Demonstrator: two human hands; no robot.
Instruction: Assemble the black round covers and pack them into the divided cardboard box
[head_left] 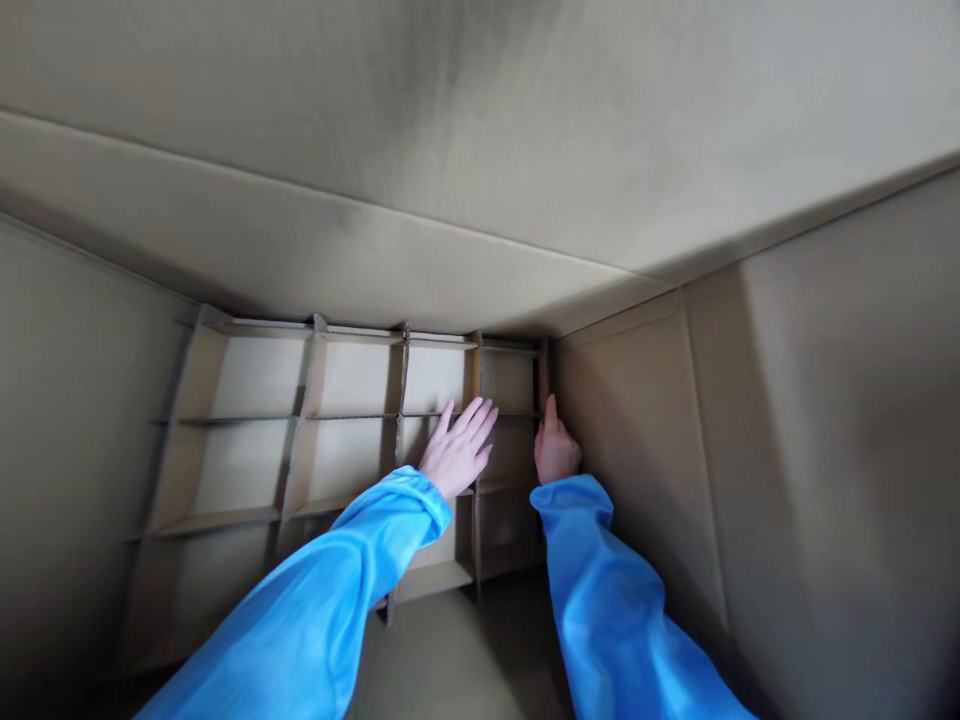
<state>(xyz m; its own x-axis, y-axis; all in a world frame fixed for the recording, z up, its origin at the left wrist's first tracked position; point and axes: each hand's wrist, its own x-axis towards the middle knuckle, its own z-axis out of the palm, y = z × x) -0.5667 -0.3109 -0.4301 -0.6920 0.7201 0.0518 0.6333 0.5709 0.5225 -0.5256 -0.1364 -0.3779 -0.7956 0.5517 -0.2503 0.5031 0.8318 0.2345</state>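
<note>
Reaching into a box (420, 255) with left hand (457, 448) spread over a grid (395, 440) already assembled and inside, right hand (556, 450) apart at its edge, hold unclear; settling perhaps unfinished.

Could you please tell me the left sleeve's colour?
Left sleeve: bright blue, clearest in the head view.

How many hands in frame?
2: left hand in front of the cardboard grid, right hand at the grid's right end, beside the box wall.

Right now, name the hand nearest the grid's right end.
The right hand, beside the right end of the grid; the left hand is farther left.
</note>
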